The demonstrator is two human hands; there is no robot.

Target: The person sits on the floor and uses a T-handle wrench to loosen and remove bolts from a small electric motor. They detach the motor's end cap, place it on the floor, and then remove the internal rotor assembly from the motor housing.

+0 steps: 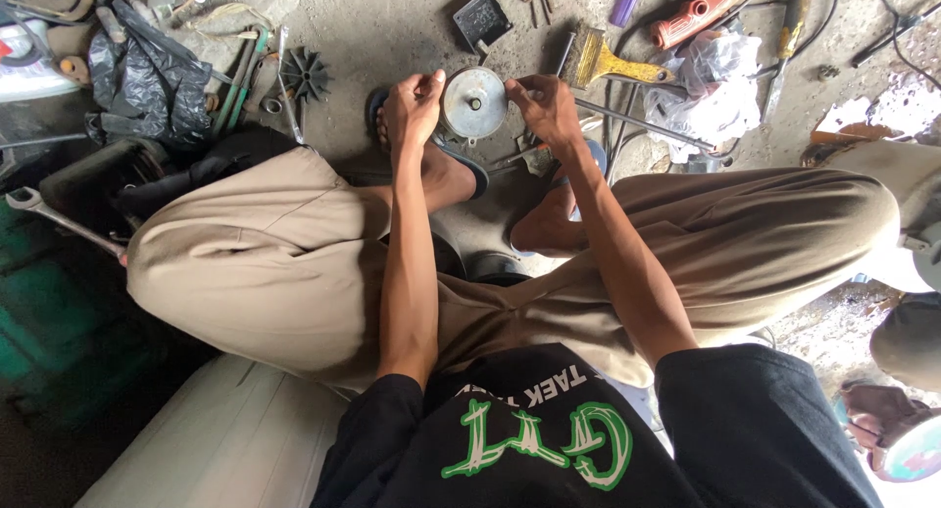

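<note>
Soft daylight from upper right; lower left corner dim, shadowed. Slight glare at right edge. Wide-angle stretch at edges; centre sharp.

- Round part (474, 103): bare metal, dull grey, smooth face.
- Floor (392, 27): rough, dusty concrete, matt.
- Brush (613, 65): yellow handle, worn finish.
- Power drill (704, 8): red plastic housing, slight gloss.
- Bag (147, 81): black plastic film, crumpled, glossy.
- Trousers (265, 263): tan cloth, matt.
- Wrench (59, 219): bright smooth metal.
</note>
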